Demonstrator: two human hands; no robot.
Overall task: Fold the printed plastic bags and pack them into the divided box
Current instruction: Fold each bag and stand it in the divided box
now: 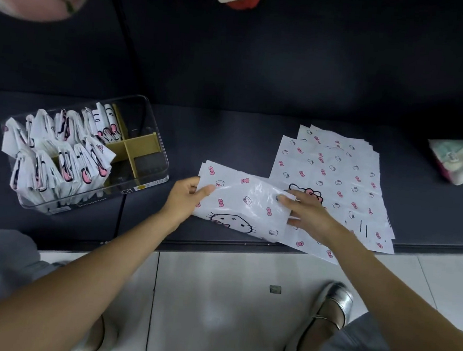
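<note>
A folded bag (243, 204) is pinched at its left edge by the left hand (185, 198). Its right end is pressed flat under the right hand (309, 212), fingers (285, 197) extended, beside the box (156, 130).

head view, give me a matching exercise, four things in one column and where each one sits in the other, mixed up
Things:
1. clear plastic divided box
2. flat stack of white printed plastic bags
3. half-folded white printed bag
4. pale crumpled packet

Places:
A. far right of the dark counter
B. between the left hand and right hand
C. left end of the counter
D. right of centre, lying flat

Pairs: 1-C, 2-D, 3-B, 4-A
</note>
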